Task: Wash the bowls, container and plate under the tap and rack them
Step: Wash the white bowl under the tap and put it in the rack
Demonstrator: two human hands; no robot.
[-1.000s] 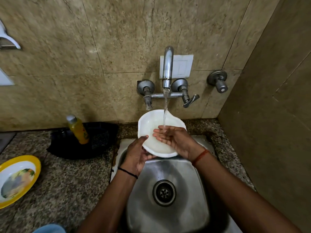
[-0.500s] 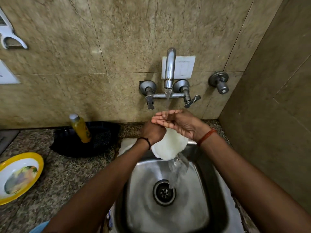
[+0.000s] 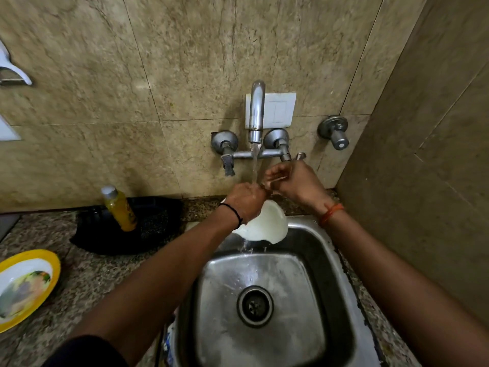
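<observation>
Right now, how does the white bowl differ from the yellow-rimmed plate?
The white bowl is held by the left hand, tipped over the sink under running water; the yellow-rimmed plate lies on the counter, untouched. The bowl is plain white; the plate carries a printed picture. Both are round.

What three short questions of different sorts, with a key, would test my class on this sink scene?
1. True or false: water is running from the tap.
2. Which hand holds the white bowl? A) left B) right C) neither
3. Fill in: the yellow-rimmed plate lies on the ____.

Key:
1. True; the stream lands on the left hand.
2. A; the right hand is up at the tap's lever.
3. Counter, left of the sink.
</observation>
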